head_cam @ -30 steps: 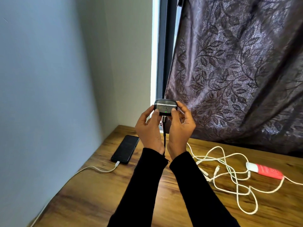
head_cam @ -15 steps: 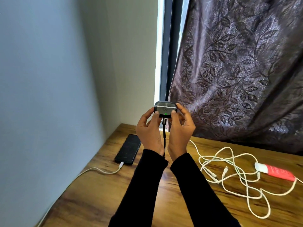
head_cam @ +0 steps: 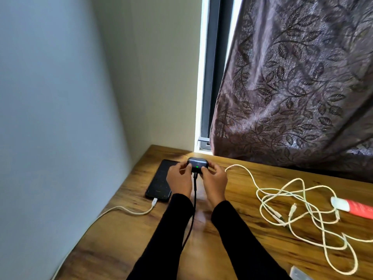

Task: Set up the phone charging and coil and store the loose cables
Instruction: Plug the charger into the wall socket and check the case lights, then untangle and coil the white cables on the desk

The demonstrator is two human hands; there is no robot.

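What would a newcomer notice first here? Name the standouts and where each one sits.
First, the small dark case with a green light, held between the left hand and right hand at the back of the wooden desk, a black cable plugged into it. Just left lies the phone, plugged into a white cable. To the right sprawls a tangle of white cables beside a red and white object.

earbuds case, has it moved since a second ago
Yes. The earbuds case, held in both hands, has come down: earlier it was up against the curtain, now it sits low at the table beside the phone.
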